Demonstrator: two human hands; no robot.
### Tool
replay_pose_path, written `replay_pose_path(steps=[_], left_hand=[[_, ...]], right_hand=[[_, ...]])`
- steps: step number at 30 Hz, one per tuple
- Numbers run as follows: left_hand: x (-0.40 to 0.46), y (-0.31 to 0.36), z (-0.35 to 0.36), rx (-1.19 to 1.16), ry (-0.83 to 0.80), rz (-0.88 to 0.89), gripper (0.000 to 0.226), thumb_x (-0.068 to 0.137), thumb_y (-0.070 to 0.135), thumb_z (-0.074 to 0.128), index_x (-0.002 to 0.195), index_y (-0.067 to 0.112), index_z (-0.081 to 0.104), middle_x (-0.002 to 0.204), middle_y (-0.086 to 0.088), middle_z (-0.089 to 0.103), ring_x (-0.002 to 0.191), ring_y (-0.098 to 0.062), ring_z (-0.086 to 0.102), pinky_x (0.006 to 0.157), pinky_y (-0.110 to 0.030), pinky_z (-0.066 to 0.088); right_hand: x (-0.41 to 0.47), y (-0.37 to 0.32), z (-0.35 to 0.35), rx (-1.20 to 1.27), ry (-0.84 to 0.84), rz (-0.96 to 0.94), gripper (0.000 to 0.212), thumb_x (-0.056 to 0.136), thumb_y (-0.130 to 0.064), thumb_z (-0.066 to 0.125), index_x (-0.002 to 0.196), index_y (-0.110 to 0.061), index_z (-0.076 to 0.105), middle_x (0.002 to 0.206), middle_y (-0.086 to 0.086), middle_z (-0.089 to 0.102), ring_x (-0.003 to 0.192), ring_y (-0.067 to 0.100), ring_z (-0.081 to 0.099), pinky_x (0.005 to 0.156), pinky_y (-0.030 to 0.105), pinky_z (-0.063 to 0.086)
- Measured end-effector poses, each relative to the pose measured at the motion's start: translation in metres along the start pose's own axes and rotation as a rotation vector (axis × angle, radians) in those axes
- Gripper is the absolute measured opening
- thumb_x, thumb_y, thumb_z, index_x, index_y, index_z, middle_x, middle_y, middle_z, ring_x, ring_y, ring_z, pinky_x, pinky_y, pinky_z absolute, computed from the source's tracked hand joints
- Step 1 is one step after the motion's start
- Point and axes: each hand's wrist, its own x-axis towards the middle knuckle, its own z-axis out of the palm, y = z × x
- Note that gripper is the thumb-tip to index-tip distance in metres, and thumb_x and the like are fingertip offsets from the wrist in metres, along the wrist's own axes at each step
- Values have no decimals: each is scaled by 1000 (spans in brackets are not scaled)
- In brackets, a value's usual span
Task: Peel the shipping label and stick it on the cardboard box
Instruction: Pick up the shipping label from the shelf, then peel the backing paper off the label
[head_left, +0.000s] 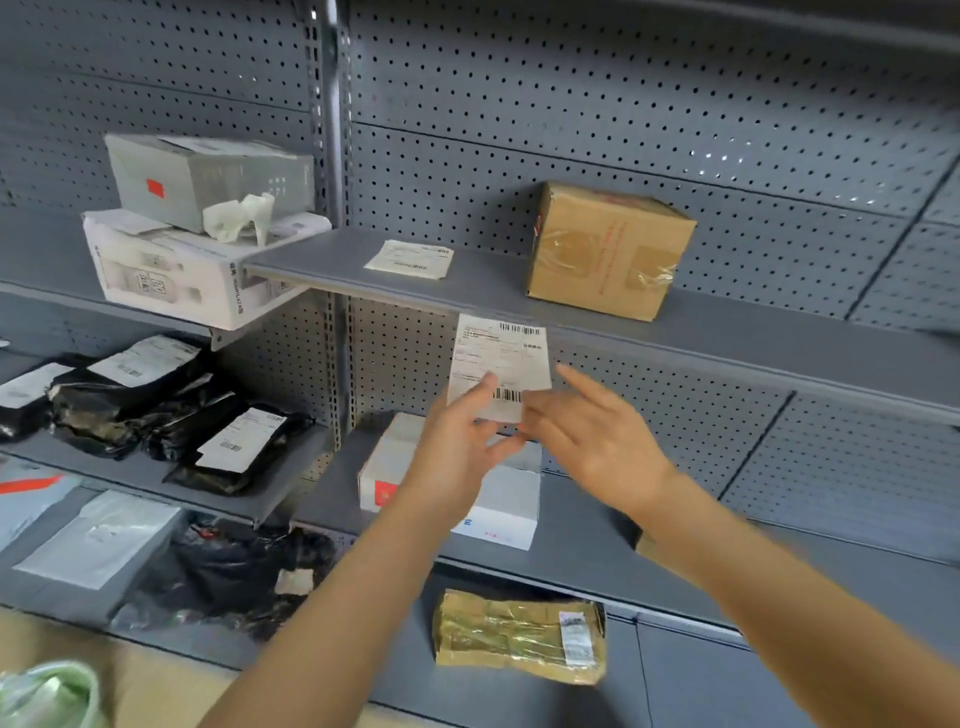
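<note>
Label held up, not stuck yet

Left hand (457, 441) pinches the shipping label (500, 364); right hand (597, 436) is spread. The cardboard box (608, 249), far right, waits.

The print on the label (498, 364) is too small to read, and its lower edge is covered by the left hand (457, 441) and the right hand (597, 436). The right hand is blurred, so whether its fingers pinch the label cannot be told. The left forearm hides part of the white box (509, 499) behind it. A green bag (47, 696) is cut off at the bottom left corner. The sheet (410, 258) on the upper shelf (332, 254) is unreadable too.
</note>
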Motion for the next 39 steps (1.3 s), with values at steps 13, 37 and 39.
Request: replay_pose_path(steps=[13,37,39], left_hand=[[-108,-47,17,441,201,112,21,91,13,51,88,28,65,91,5,72,88,-16,65,72,-34,53],[-164,-56,19,539,221,123,27,92,11,49,82,31,63,85,11,69,83,-10,63,73,-31,49],[-165,-56,19,546,218,122,27,92,10,48,83,31,64,85,11,70,83,-11,63,73,-32,49]], right_hand=[[-45,-29,-136,845,138,1534,10,89,-18,60,98,-19,64,94,0,69,90,13,66,81,28,54],[-58,-58,-182,1005,-92,1645,14,88,-4,54,82,-5,66,81,13,72,67,17,67,68,29,60],[-58,-59,-183,1007,-99,1645,14,88,-4,53,82,-5,66,81,13,71,67,16,66,67,27,60]])
